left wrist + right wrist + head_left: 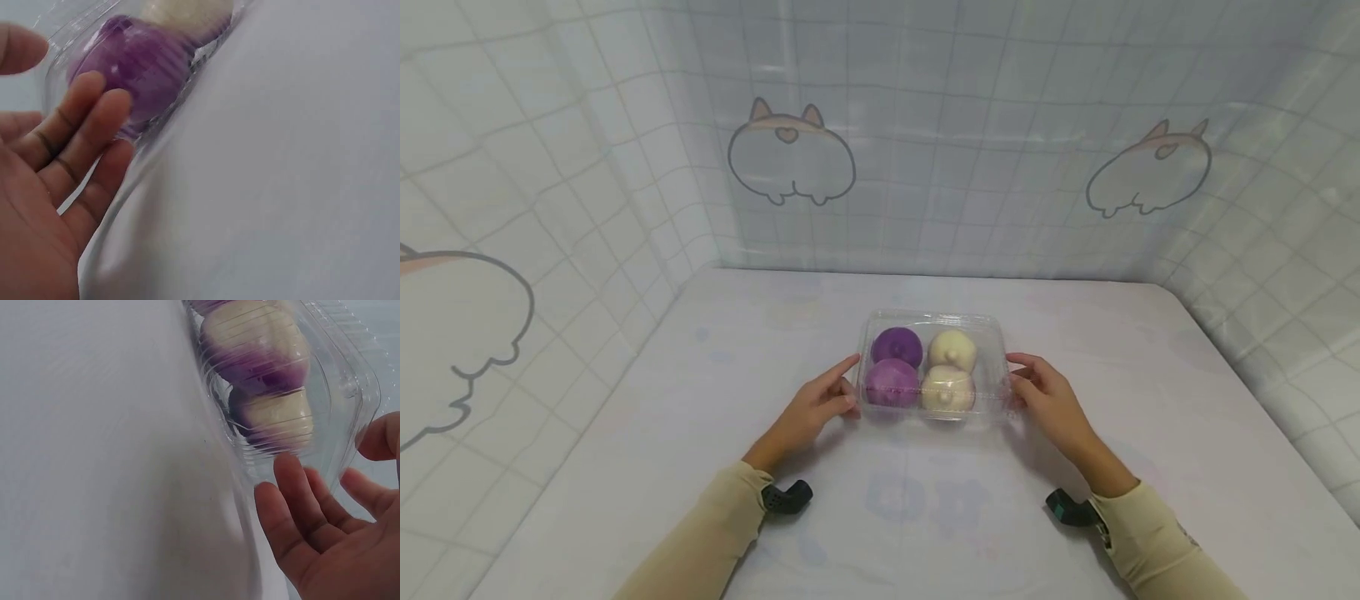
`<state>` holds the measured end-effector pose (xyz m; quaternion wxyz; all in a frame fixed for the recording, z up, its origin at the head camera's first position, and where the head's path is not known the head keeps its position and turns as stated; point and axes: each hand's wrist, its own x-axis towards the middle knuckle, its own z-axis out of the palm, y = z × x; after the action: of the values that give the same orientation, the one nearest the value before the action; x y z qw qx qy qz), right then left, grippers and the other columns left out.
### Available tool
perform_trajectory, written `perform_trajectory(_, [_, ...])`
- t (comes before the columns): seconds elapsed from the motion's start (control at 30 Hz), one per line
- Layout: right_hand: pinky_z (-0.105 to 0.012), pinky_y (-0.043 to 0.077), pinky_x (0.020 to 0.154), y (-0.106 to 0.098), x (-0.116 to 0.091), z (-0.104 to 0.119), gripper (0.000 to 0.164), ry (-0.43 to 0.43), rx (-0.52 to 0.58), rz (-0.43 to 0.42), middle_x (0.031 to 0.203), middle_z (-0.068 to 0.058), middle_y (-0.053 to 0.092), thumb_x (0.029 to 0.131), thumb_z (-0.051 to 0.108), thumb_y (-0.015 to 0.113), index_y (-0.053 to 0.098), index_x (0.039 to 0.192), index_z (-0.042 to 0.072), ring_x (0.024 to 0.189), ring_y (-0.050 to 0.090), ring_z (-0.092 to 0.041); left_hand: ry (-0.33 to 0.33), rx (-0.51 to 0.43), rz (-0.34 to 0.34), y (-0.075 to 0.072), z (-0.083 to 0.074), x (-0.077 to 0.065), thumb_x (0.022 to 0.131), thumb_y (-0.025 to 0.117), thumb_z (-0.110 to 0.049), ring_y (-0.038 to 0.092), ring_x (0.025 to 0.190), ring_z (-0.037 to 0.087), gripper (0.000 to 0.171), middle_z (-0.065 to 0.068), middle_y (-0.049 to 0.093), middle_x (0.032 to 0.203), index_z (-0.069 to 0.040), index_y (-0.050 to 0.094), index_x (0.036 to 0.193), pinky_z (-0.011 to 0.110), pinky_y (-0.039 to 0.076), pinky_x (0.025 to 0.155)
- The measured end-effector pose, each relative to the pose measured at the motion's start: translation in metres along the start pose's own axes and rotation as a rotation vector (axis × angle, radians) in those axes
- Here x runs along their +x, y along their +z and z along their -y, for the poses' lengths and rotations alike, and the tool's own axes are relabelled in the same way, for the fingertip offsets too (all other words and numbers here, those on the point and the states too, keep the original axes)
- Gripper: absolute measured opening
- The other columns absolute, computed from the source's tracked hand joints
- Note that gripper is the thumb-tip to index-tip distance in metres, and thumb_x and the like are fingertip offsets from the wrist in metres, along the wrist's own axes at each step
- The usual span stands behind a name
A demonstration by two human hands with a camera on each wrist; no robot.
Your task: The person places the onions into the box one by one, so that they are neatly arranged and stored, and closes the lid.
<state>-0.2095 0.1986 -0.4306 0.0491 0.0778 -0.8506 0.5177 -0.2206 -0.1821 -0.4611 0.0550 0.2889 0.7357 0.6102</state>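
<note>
A clear plastic clamshell box [992,367] lies on the white tabletop with its lid down. Inside sit two purple round things [892,383] and two cream ones [948,389], each pair front to back; a small nub shows on some. At the box's left side is my left hand [808,410], fingers extended, tips at the wall. My right hand [1054,410] is at the opposite side, fingers spread and slightly bent. In the right wrist view, its thumb [378,436] is by the rim. Whether every fingertip touches the plastic is hard to tell.
The white cloth-covered table [895,517] spreads around the box. Behind it and at both sides hang white grid-patterned curtains [925,167] with cartoon animal drawings [792,162]. A dark wrist device [787,497] is on the left cuff, another [1070,508] on the right.
</note>
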Motion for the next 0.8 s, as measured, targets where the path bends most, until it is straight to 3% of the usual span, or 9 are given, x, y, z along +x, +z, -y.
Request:
perform_trajectory(0.23, [-0.027,0.055,0.073,-0.002,-0.001,-0.002,0.047,0.02,0.06,0.063,0.091,-0.013,0.065,0.098,0.005,0.049,0.047,0.145,0.002,0.079,0.062,-0.019,-0.078,-0.105,-0.055,0.004,-0.003,0.001,0.101,0.059,-0.008,0.069,0.087,0.027,0.064,0.017,0.062,0.092,-0.007,0.03,0.158,0.035,0.058,0.085])
perform_trajectory(0.53, [-0.027,0.055,0.074,-0.008,-0.003,-0.004,0.052,-0.009,0.143,0.161,0.088,-0.015,0.064,0.096,0.0,0.045,0.04,0.148,0.002,0.08,0.063,-0.02,-0.123,-0.166,-0.058,0.01,-0.003,0.004,0.098,0.055,0.0,0.068,0.085,0.025,0.068,0.013,0.059,0.085,-0.01,0.024,0.159,0.037,0.057,0.086])
perform_trajectory(0.8, [-0.037,0.06,0.075,-0.012,-0.007,-0.006,0.064,-0.029,0.28,0.288,0.084,-0.015,0.059,0.095,-0.006,0.045,0.025,0.156,0.001,0.08,0.063,-0.022,-0.197,-0.207,-0.105,0.016,-0.009,0.005,0.096,0.048,0.004,0.068,0.084,0.029,0.07,0.012,0.057,0.081,-0.017,0.024,0.159,0.038,0.056,0.088])
